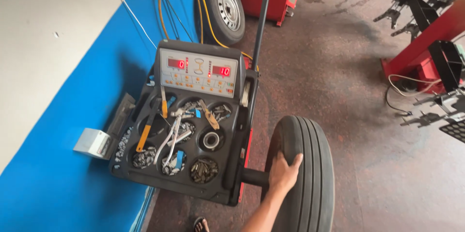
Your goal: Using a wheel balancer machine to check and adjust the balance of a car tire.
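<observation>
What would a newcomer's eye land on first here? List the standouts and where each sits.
First the black tyre at bottom centre, mounted on a machine's shaft, with a hand pressed against its tread. Left of it sits the machine's tray of tools and small metal weights, topped by a panel with red digits. A blue wall runs down the left.

Black ribbed tyre (pixel 305 174), standing upright on the machine's shaft (pixel 254 177). Under the hand (pixel 285 171), which lies flat on its left tread edge.

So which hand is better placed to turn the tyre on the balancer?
Left, it seems: the left hand lies on the tread of the tyre, while the right hand is out of view.
</observation>
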